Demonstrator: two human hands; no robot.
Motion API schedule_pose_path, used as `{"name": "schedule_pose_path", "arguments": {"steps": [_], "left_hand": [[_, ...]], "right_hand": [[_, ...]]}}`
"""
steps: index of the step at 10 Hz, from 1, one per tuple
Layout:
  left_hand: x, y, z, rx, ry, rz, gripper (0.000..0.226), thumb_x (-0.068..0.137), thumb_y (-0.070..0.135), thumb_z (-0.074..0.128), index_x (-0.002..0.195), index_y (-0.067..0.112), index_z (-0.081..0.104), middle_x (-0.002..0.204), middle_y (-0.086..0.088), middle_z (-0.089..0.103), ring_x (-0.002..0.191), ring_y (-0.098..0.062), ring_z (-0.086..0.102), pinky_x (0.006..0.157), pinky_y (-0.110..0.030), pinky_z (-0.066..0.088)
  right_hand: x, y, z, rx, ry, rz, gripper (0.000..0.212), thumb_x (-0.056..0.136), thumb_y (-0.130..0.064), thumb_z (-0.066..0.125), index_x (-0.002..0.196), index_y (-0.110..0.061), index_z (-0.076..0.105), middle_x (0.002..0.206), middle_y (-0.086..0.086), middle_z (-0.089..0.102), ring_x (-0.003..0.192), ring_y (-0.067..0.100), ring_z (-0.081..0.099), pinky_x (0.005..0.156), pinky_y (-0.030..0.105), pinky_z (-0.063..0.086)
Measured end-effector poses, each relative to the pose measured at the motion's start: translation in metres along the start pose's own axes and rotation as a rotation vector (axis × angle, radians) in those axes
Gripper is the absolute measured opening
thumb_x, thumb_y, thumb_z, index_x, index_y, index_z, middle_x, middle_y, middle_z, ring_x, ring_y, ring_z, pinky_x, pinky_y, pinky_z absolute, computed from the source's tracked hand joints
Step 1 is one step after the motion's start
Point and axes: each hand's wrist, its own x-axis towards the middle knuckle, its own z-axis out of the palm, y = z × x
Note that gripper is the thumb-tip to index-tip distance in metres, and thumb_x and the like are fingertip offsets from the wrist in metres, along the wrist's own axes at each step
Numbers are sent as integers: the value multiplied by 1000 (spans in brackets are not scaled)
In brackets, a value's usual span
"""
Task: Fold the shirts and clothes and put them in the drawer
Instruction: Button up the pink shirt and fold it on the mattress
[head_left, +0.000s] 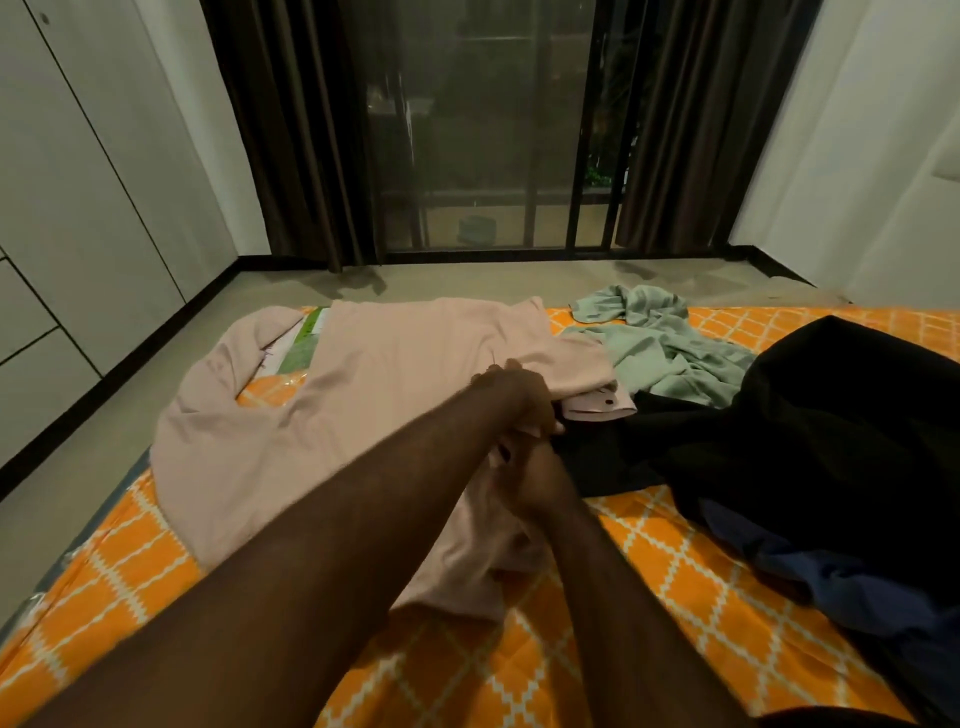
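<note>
Two bare forearms reach forward over a bed (156, 561) covered in an orange sheet with a white diamond pattern, and the hands meet at the near edge of a pale pink shirt (374, 395). That shirt lies spread across the left half of the bed, one sleeve curving off to the left and a buttoned cuff (597, 408) showing just right of the hands. The left hand (519, 397) lies on top, its fingers curled down into the pink cloth. The right hand (535, 480) sits directly below and against it, its grip closed on a bunched fold of the same shirt. A crumpled pale green garment (660, 348) lies beyond the pink shirt toward the far edge of the bed. A heap of black clothing (810, 431) covers the right side, touching the cuff, with a dark blue piece (841, 587) showing at its near edge. Past the bed are a grey floor (467, 280), dark curtains (291, 130) and a glass door (483, 119).
</note>
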Motion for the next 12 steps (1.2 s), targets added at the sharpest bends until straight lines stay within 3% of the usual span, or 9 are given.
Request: {"name": "schedule_pose_path", "arguments": {"steps": [1, 2, 3, 5, 7, 9, 10, 11, 12], "left_hand": [[6, -10, 20, -33, 146, -175, 59, 93, 58, 55, 141, 24, 52, 143, -8, 49, 129, -32, 47, 97, -45, 39], [3, -35, 32, -181, 271, -210, 63, 99, 59, 44, 150, 22, 41, 162, -6, 28, 136, -34, 46, 105, -47, 39], [10, -67, 30, -383, 444, -214, 52, 97, 30, 58, 146, 20, 44, 170, -2, 4, 138, -33, 46, 103, -43, 46], [-14, -121, 11, -633, 657, -325, 60, 91, 20, 61, 147, 13, 39, 158, -16, 33, 139, -38, 42, 114, -41, 37], [-54, -168, 7, -893, 691, -451, 81, 79, 18, 76, 149, 21, 35, 137, -15, 56, 126, -39, 53, 105, -47, 48], [-92, -220, 29, -1209, 690, -510, 94, 59, 20, 91, 140, 32, 44, 131, -8, 59, 115, -32, 59, 83, -50, 62], [-114, -242, 48, -1190, 717, -548, 101, 53, 26, 92, 141, 31, 42, 135, -8, 59, 117, -32, 59, 88, -49, 60], [-139, -248, 65, -1192, 725, -629, 109, 63, 23, 94, 153, 26, 34, 145, -11, 54, 127, -36, 55, 95, -47, 57], [-159, -250, 81, -1111, 674, -707, 89, 71, 28, 90, 146, 16, 44, 139, -17, 58, 121, -37, 60, 94, -44, 57]], "right_hand": [[-4, -1, 0, -144, -148, -17, 38, 104, -26, 52, 140, -13, 52, 140, 13, 55, 128, 29, 54, 104, 36, 43], [-7, -2, 0, -163, -209, -96, 36, 98, -24, 57, 133, -17, 56, 132, 10, 60, 118, 31, 59, 94, 39, 50], [-13, -2, 2, -220, -192, -201, 43, 92, -28, 59, 135, -29, 59, 121, 7, 63, 111, 32, 59, 84, 39, 50], [-34, -3, 7, -325, -170, -140, 65, 90, -61, 57, 149, -43, 41, 130, 7, 51, 123, 37, 49, 96, 45, 47], [-53, -13, -4, -111, -106, -132, 89, 62, -57, 38, 141, -20, 55, 116, 17, 63, 111, 36, 59, 77, 37, 41], [-52, -3, -11, -106, -48, -145, 49, 79, -13, 74, 127, -18, 68, 97, 13, 66, 89, 32, 63, 67, 30, 33], [-54, 3, -9, -154, -59, -173, 44, 79, -7, 79, 121, -15, 71, 95, 8, 65, 86, 28, 59, 65, 26, 28], [-57, 12, -2, -47, -30, -20, 36, 78, -12, 83, 113, -16, 74, 90, -1, 64, 80, 20, 58, 65, 28, 35], [-62, 18, 4, 319, -42, 273, 20, 72, -15, 91, 82, -11, 75, 70, 3, 66, 59, 19, 56, 54, 33, 42]]}}
